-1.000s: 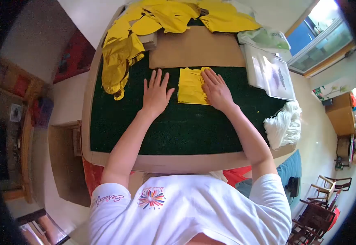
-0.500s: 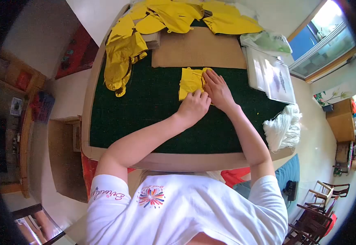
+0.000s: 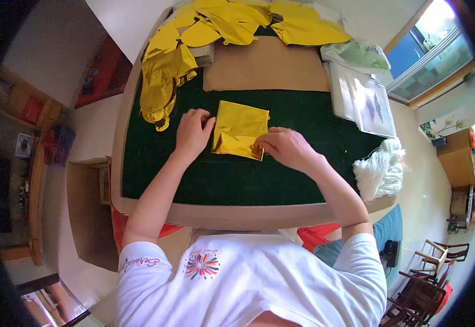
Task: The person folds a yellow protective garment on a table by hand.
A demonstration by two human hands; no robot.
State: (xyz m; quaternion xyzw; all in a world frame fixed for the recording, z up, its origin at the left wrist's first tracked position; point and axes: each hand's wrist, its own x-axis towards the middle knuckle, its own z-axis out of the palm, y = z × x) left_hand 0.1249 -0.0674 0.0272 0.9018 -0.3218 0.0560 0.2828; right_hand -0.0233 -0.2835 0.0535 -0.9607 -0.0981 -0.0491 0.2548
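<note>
Where the foil [image 3: 239, 129] lies flat at the middle of the table [image 3: 215, 180], my left hand [image 3: 192, 132] pinches its left edge and my right hand [image 3: 281, 147] its near right corner, apparently to keep it taut.

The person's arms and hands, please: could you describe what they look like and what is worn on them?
Both arms are bare below short white T-shirt sleeves. The left sleeve carries pink cursive lettering; the right sleeve looks plain. The left hand and right hand wear no gloves, and no watch or bracelet shows at either wrist.
</note>
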